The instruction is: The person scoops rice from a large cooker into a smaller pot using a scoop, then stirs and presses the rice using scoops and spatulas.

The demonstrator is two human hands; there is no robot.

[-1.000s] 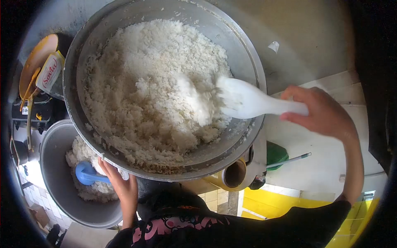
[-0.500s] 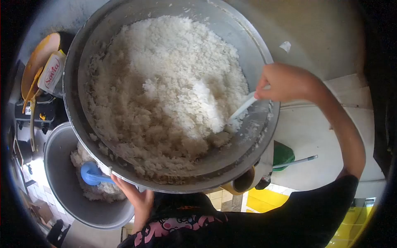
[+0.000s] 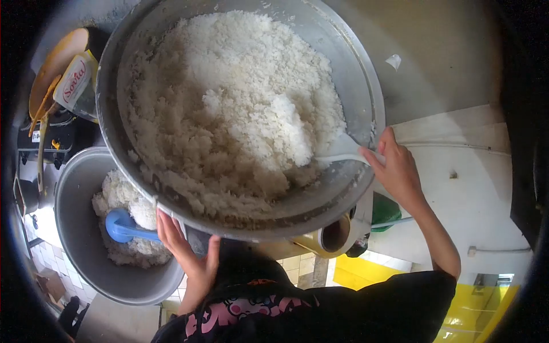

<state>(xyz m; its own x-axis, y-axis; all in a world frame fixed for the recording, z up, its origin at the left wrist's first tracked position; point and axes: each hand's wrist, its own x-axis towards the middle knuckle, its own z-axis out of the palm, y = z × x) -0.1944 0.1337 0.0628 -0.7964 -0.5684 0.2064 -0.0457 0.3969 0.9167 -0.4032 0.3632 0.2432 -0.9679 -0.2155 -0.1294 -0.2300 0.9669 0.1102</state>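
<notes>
A large metal pot [image 3: 366, 74] full of cooked white rice [image 3: 246, 108] fills the upper middle, tilted toward me. My right hand [image 3: 397, 171], at the pot's right rim, is closed around the handle of a white rice paddle [image 3: 343, 150]. The paddle's blade is partly sunk in the rice, beside a heaped clump. My left hand [image 3: 191, 260] touches the pot's lower rim, its fingers stretched and the thumb apart. Behind those fingers runs the handle of a blue scoop [image 3: 121, 226], which lies on rice in a second, lower metal pot [image 3: 77, 228].
At the left, a pan [image 3: 57, 54] and a container labelled Sovia [image 3: 74, 83] are near a black stove [image 3: 48, 137]. Below the big pot's right side are a yellowish cylinder [image 3: 329, 237] and a green object [image 3: 386, 211]. A white scrap [image 3: 394, 62] lies at upper right.
My right hand has lowered and turned, bringing the paddle flatter with more of its blade showing. The big pot appears higher in view. My left thumb now shows apart from the fingers.
</notes>
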